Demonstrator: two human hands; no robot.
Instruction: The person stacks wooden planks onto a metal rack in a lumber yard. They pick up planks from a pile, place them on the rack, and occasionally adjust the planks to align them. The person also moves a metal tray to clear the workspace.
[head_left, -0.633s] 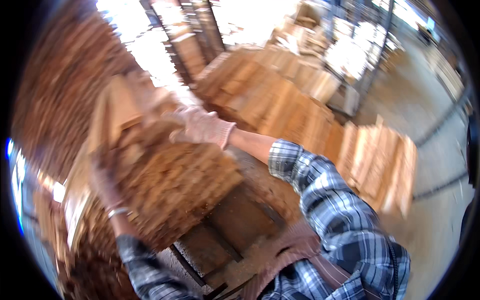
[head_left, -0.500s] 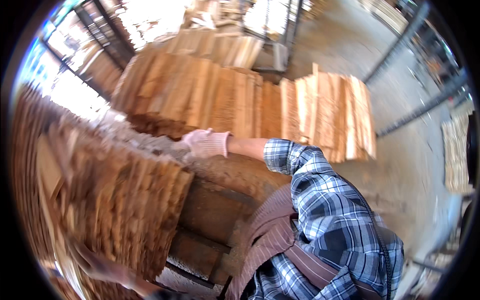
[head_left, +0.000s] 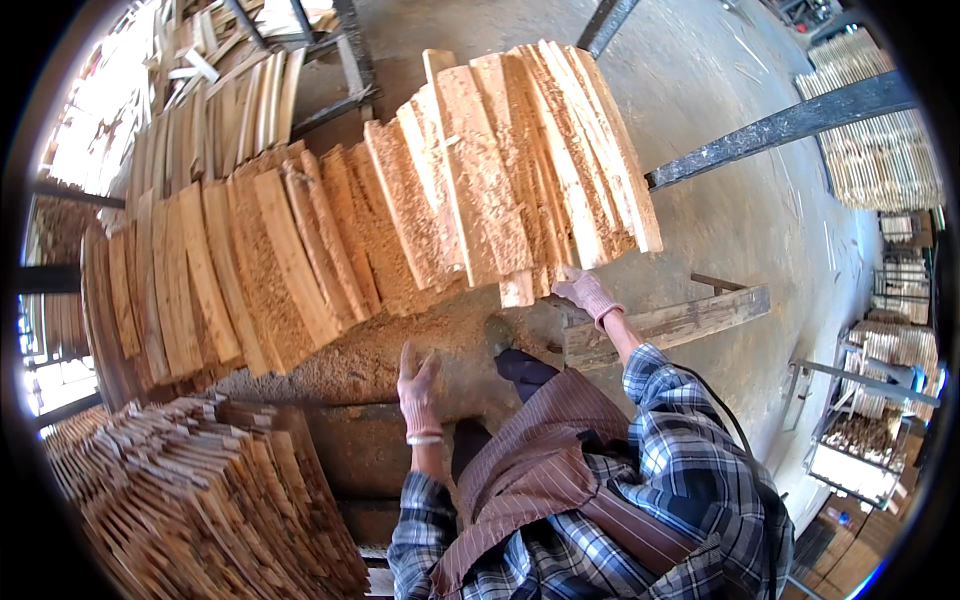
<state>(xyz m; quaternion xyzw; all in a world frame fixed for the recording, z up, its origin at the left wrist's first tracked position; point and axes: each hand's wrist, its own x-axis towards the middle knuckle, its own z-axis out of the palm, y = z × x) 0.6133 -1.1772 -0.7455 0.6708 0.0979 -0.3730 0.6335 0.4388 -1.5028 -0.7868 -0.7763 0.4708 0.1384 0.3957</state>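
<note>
In a pale pink knit glove, my right hand (head_left: 588, 295) reaches forward to the near end of the lighter wooden boards (head_left: 490, 160). Its fingers close around a board end at the stack's lower edge, partly hidden by the wood. My left hand (head_left: 418, 390), gloved the same way, is raised in front of the long row of leaning boards (head_left: 215, 270). Nothing is in it; its fingers are stretched and apart. Sawdust coats many of the boards. Below and left of that hand stands a tightly packed stack of thin boards (head_left: 210, 490), its edges facing up.
Sawdust (head_left: 370, 350) lies heaped between the row and the packed stack. A low wooden beam (head_left: 670, 325) sits right of my right hand. Dark metal bars (head_left: 780, 130) slant beyond the boards. More stacked boards (head_left: 880, 160) stand at the far right.
The view has swung right. My right hand has left the sawdust by the packed stack and is now at the lighter boards. My left hand has come up from the packed stack, now open.
</note>
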